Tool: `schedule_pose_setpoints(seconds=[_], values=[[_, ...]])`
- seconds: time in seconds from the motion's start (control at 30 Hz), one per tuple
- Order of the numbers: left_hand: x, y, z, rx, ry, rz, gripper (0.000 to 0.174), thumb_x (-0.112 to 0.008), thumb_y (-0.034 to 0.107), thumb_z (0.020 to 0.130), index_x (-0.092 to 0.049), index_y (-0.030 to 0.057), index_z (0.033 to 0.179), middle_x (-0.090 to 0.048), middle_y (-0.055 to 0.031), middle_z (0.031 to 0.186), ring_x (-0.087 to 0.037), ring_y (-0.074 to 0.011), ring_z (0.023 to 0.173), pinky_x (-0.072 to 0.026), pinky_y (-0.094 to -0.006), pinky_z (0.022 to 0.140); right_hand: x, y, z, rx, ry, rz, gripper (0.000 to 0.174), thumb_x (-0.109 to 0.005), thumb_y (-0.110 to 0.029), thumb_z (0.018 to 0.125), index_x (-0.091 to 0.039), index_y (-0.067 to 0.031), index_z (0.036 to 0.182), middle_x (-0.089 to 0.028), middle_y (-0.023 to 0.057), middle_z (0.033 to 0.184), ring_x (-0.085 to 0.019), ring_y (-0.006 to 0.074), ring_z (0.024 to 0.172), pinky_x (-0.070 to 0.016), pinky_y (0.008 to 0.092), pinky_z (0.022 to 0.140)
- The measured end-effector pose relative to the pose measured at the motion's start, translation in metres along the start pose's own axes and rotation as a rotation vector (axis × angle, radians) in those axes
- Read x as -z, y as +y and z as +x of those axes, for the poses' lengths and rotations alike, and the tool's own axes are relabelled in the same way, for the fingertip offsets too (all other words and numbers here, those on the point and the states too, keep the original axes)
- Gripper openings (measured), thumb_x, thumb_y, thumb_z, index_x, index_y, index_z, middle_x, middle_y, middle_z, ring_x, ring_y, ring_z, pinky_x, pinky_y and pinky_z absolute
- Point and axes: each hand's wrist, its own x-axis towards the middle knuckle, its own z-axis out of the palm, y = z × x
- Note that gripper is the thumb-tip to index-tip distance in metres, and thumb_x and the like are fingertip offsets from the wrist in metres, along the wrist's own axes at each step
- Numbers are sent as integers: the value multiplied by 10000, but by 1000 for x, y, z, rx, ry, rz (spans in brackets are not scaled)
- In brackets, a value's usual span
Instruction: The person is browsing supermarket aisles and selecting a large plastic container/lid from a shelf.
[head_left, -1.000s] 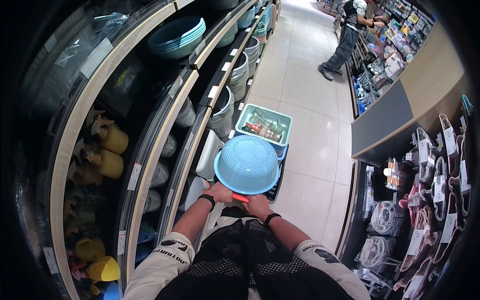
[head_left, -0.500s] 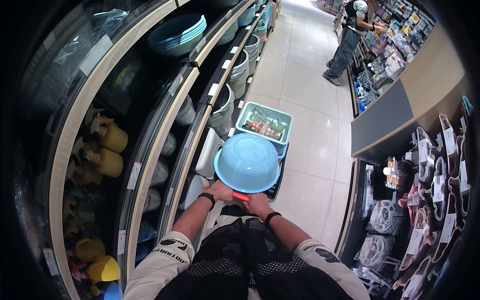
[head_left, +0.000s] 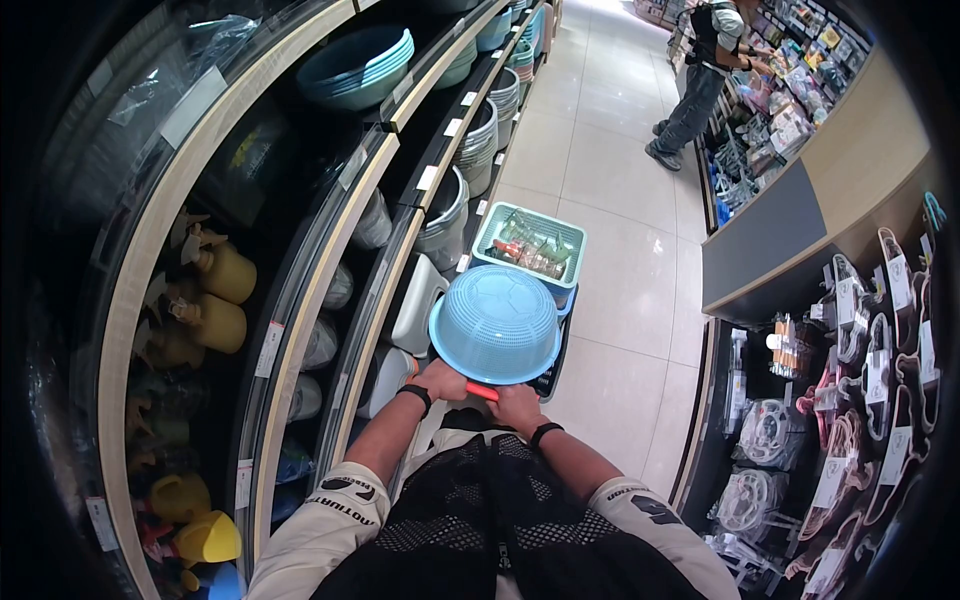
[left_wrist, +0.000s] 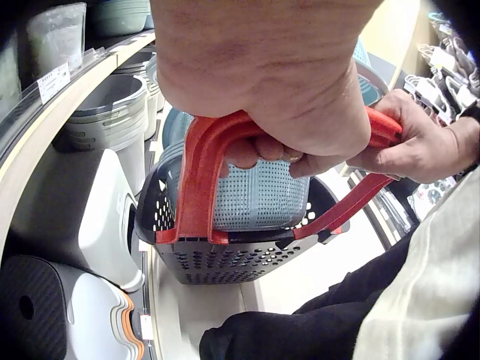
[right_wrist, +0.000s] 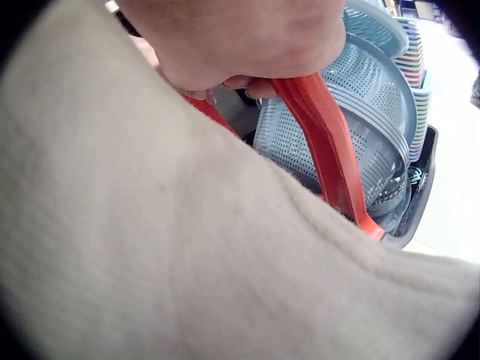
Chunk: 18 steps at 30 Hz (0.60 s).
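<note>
Both hands grip the red handle (head_left: 482, 392) of a dark perforated shopping basket (left_wrist: 217, 259). The left hand (head_left: 440, 382) has its fingers curled under the handle, as the left wrist view shows. Beside it, the right hand (head_left: 518, 408) holds the handle's other part. Light blue colanders (right_wrist: 330, 142) are nested inside the basket, and a blue colander (head_left: 497, 325) lies bottom-up over the load in the head view, hiding much of the basket. Just beyond it sits a pale green plastic basket (head_left: 576, 262) holding clear items, some with red parts.
Shelves with grey buckets (head_left: 477, 150), stacked basins (head_left: 360, 75) and yellow spray bottles (head_left: 222, 325) line the left. White bins (left_wrist: 112, 217) stand close by the basket. Packaged hangers (head_left: 840, 390) hang at right. A person (head_left: 690, 100) stands farther along the tiled aisle (head_left: 615, 200).
My hands keep their grip on the handle, and the colander has shifted very slightly up in the head view. The person up the aisle has changed stance and appears a little lower in view.
</note>
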Motion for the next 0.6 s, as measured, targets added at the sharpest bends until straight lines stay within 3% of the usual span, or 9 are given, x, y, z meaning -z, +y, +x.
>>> schedule_pose_setpoints(seconds=[0.37, 0.6], values=[[3, 2, -1, -20, 26, -26, 420, -707, 194, 743, -710, 102, 1153, -706, -195, 1168, -638, -403, 1123, -494, -456, 992, -3, 0, 0, 1, 4, -17, 317, -773, -366, 791, -746, -76, 916, -721, 145, 859, -708, 349, 794, -580, 481, 705], [-5, -5, 2, -2, -24, 20, 415, -704, 237, 788, -702, 108, 1183, -686, -195, 1218, -616, -403, 1166, -469, -456, 1029, -2, -1, 0, -6, 5, 9, 318, -763, -362, 799, -747, -81, 947, -719, 148, 852, -708, 352, 780, -580, 483, 702]])
